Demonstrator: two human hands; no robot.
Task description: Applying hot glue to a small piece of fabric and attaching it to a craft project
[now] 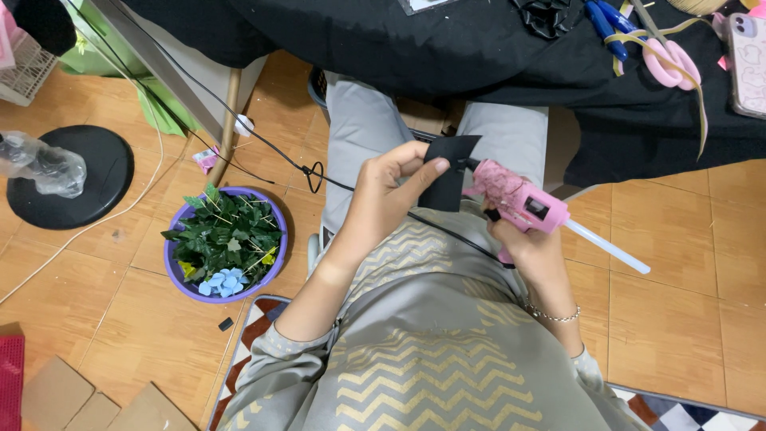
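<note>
The black fabric piece [448, 177] sits over my lap, pinched in my left hand [391, 187]: thumb flat across its near face, fingers curled behind, so that grip is closed on the cloth. My left forearm comes up from the lower left, elbow bent, wrist turned inward. Touching the fabric's right edge is the nozzle of the pink glue gun [519, 199], which my right hand [531, 247] holds by the handle from below; that grip is wrapped shut around it, wrist cocked, a thin bracelet [550, 315] at the wrist. A clear glue stick [610, 247] juts from the gun's back, slanting down to the right. The gun's black cord [319, 172] trails left across my knees. Well to the left on the tiled floor stands a purple bowl [275, 263] of green leaves [227, 231]. Pink scissors [670, 60] lie on the black-draped worktop [479, 48] ahead.
</note>
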